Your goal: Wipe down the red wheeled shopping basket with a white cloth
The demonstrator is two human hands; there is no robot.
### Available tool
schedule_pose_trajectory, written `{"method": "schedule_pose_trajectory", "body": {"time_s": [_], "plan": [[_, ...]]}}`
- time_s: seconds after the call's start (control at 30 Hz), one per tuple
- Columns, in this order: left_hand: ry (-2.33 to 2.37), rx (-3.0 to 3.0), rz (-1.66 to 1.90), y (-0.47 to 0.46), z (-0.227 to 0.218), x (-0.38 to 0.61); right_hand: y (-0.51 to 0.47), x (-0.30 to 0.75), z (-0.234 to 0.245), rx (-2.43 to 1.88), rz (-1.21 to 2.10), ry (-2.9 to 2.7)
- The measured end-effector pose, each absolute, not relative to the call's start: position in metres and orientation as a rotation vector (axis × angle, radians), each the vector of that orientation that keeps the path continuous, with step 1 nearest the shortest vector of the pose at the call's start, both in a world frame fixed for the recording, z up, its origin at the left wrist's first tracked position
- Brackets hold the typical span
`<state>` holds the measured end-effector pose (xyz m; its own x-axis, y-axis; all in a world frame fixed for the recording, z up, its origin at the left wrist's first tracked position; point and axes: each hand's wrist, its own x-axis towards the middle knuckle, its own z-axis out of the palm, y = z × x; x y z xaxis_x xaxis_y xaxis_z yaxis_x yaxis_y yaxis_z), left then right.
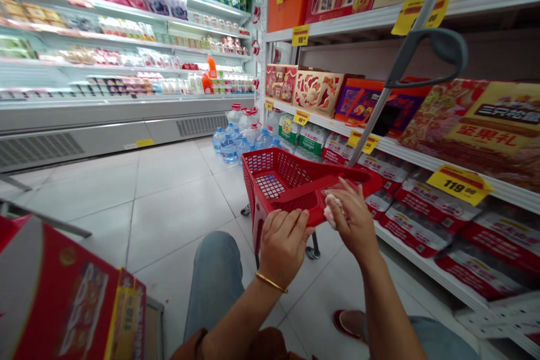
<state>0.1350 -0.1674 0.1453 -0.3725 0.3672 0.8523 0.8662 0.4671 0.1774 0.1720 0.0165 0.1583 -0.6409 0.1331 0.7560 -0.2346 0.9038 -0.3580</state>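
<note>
Fingers of the right hand [353, 211] pinch a crumpled pale pink-white soft packet [332, 211] against the rim of a red plastic mesh shopping basket [291, 194]; left-hand fingers [280, 224] curl over that rim. The pinch looks loose, so the packet could slip onto the white tile floor [177, 180]. Two hands, one basket, one gold bangle [271, 282].

Red wheeled shopping basket [291, 191]

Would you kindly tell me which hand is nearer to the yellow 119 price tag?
The right hand is nearer, below and left of the yellow price tag; the left hand lies farther left.
</note>
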Motion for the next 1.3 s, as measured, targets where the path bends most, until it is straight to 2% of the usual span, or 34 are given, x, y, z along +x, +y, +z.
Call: {"method": "schedule_pose_trajectory", "body": {"time_s": [0.27, 0.47, 0.83, 1.03, 1.3], "plan": [[-1.934, -1.075, -0.813, -0.172, 0.146, 0.127, 0.049, 0.165, 0.153, -0.045, 0.671, -2.136], [-1.991, -1.049, -0.841, -0.178, 0.154, 0.126, 0.035, 0.161, 0.157, -0.113, 0.648, -2.104], [-2.073, -0.895, -0.71, -0.171, 0.152, 0.128, -0.037, 0.148, 0.172, 0.289, 0.486, -2.221], [-2.054, -0.954, -0.574, -0.183, 0.148, 0.116, -0.034, 0.14, 0.172, 0.277, 0.408, -2.211], [-2.012, -0.971, -0.524, -0.188, 0.149, 0.111, 0.0, 0.136, 0.17, 0.129, 0.483, -2.248]]}}
